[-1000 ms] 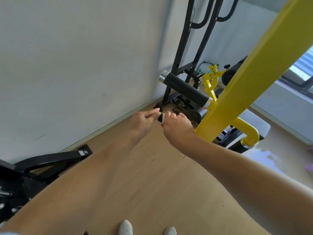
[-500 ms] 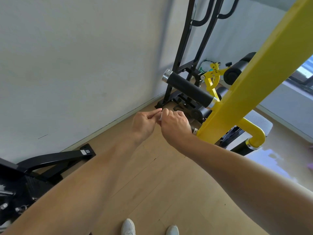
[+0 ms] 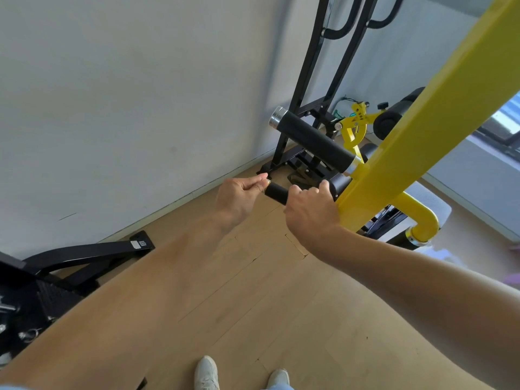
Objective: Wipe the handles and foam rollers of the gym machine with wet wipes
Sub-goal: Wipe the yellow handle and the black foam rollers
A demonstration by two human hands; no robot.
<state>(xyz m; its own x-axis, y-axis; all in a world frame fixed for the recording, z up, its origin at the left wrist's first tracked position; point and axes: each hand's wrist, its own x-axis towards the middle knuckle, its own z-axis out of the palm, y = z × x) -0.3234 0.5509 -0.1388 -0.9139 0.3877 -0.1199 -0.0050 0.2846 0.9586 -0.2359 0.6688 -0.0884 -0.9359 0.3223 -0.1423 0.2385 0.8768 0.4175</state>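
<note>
A short black handle (image 3: 275, 191) sticks out leftward from the yellow beam (image 3: 422, 122) of the gym machine. My right hand (image 3: 309, 213) is wrapped over the handle near the beam. My left hand (image 3: 239, 197) pinches the handle's free end with thumb and fingers. No wet wipe shows in either hand. Above them a long black foam roller (image 3: 312, 139) with a chrome end cap points left. A second foam roller (image 3: 394, 116) sits further back, partly hidden by the beam.
A black upright frame (image 3: 309, 80) stands against the white wall behind the roller. Another black machine's base (image 3: 84, 254) lies at the lower left. A pale seat pad (image 3: 430, 205) is at the right. My white shoes (image 3: 206, 372) stand on the wooden floor.
My hands, held together with a small white wipe between them, have moved apart. The right hand has closed over the black handle and the left pinches its end. The wipe is out of sight.
</note>
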